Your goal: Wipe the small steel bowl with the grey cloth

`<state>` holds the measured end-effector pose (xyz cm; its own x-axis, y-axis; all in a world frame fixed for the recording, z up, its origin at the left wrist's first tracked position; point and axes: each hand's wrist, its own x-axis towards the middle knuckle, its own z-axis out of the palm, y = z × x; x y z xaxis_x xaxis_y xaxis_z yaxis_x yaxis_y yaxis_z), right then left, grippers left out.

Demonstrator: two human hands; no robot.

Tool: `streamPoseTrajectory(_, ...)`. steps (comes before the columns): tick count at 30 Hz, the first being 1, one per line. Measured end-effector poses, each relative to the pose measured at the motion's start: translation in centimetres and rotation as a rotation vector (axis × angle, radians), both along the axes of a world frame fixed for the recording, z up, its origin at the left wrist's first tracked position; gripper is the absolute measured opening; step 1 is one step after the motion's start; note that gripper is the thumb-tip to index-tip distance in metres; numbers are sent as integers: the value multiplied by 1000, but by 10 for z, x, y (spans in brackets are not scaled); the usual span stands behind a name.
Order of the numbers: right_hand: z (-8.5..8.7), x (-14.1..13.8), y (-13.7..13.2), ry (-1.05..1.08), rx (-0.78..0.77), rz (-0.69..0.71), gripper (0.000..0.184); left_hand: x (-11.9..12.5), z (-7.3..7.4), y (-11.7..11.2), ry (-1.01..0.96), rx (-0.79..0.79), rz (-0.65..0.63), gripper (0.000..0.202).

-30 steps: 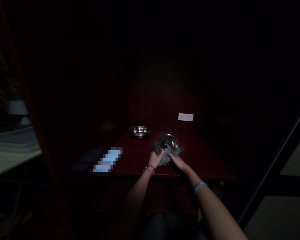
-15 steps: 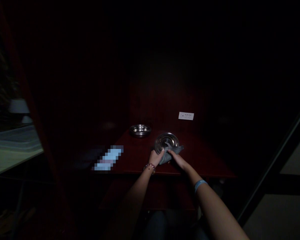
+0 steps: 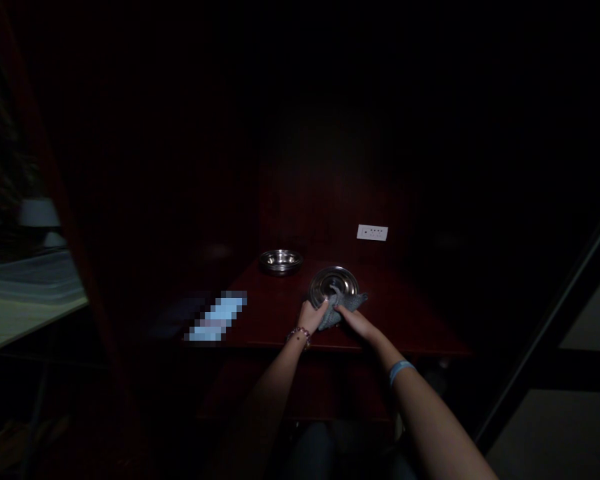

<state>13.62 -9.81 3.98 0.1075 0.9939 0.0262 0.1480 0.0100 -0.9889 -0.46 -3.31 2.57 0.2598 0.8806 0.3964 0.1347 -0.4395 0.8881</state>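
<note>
Steel dish [image 3: 336,279] pinched by my left hand [image 3: 311,316], right hand [image 3: 356,322] clenching grey cloth [image 3: 341,305]; best press evenly round the rim.

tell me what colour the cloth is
Grey cloth, head view; right hand holds it on the plate held by the left hand.

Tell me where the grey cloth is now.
Head view, centre: the grey cloth drapes over the near edge of the steel plate, gripped by the right hand, right of the left hand holding that plate.
</note>
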Motion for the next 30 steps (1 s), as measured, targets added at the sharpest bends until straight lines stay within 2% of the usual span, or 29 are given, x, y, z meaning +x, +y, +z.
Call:
streamPoseTrajectory(11,0,-3,2,7,8,-30,44,-1,1,0,-41,49,-45,34)
streamPoseTrajectory(22,1,-5,7,93,33,-144,45,-2,-1,3,-45,27,-39,34)
streamPoseTrajectory(30,-8,-2,18,171,40,-191,45,0,0,3,-23,34,10,28)
